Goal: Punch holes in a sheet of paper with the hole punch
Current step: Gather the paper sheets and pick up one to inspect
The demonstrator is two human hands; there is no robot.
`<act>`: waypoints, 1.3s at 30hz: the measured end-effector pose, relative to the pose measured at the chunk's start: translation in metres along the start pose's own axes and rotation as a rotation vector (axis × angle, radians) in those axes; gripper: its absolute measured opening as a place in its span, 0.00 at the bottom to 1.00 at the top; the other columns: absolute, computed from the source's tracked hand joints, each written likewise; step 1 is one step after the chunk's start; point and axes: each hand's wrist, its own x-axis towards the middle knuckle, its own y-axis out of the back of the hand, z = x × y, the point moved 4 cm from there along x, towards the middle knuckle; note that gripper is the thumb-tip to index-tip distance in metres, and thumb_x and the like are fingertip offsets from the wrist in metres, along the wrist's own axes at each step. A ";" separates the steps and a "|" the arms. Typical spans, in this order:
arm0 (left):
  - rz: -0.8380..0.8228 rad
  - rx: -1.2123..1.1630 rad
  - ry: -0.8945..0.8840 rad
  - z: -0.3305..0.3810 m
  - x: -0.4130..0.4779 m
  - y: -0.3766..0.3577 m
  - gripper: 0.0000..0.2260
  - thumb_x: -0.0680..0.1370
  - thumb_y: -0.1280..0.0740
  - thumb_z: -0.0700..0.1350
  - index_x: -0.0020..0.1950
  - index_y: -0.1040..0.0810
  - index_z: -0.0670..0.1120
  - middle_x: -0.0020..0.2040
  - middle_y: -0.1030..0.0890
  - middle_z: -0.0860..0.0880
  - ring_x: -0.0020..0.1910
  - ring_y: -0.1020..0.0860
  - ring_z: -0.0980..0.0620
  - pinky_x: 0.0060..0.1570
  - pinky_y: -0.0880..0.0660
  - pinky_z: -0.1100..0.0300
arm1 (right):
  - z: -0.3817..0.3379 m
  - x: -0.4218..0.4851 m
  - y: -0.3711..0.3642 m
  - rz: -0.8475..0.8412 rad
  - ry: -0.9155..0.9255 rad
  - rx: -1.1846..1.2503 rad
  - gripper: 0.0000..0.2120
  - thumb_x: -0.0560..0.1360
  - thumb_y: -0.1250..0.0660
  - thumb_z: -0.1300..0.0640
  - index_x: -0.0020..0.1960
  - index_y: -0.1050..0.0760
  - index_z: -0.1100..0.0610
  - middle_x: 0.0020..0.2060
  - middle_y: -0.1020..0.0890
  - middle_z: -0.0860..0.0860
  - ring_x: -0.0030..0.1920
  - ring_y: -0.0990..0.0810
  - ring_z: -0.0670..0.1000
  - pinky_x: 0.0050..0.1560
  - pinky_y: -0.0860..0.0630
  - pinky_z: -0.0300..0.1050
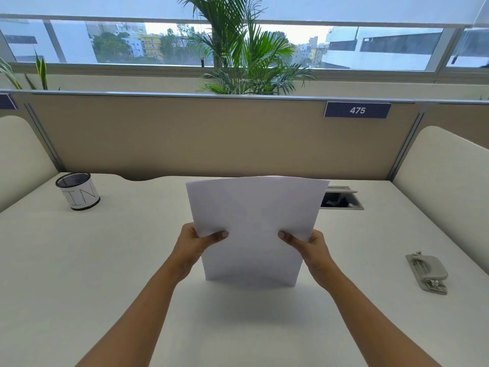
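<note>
A white sheet of paper (255,223) stands upright in front of me, its bottom edge close to or on the white desk (79,260). My left hand (195,245) pinches its left edge, thumb on the front. My right hand (311,247) pinches its right edge the same way. A grey hole punch (427,272) lies on the desk at the right, well apart from both hands.
A black mesh pen cup (78,192) with a white label stands at the back left. A cable hatch (341,198) sits open in the desk behind the paper. A beige partition (211,139) with a "475" sign closes the back; cream side panels flank the desk.
</note>
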 end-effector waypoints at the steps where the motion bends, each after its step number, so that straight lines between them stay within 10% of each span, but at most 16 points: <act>1: -0.003 -0.001 -0.001 0.000 0.000 -0.001 0.08 0.65 0.23 0.41 0.38 0.15 0.54 0.40 0.14 0.54 0.38 0.17 0.56 0.38 0.20 0.63 | 0.000 0.000 -0.001 0.005 0.003 0.001 0.11 0.61 0.23 0.54 0.41 0.18 0.56 0.39 0.14 0.51 0.41 0.17 0.54 0.42 0.21 0.45; 11: -0.023 -0.050 -0.086 0.011 -0.002 0.001 0.23 0.58 0.23 0.48 0.52 0.21 0.51 0.47 0.15 0.52 0.43 0.17 0.54 0.38 0.21 0.63 | -0.007 0.000 0.001 0.014 0.030 -0.024 0.09 0.64 0.24 0.58 0.44 0.18 0.55 0.43 0.15 0.53 0.43 0.17 0.55 0.41 0.20 0.45; 39: 0.026 -0.022 0.001 0.005 -0.006 -0.006 0.08 0.62 0.22 0.46 0.39 0.15 0.54 0.39 0.15 0.54 0.38 0.17 0.56 0.39 0.21 0.61 | -0.008 -0.003 -0.002 0.018 0.038 -0.038 0.08 0.64 0.24 0.57 0.42 0.19 0.54 0.41 0.15 0.52 0.42 0.18 0.55 0.45 0.20 0.50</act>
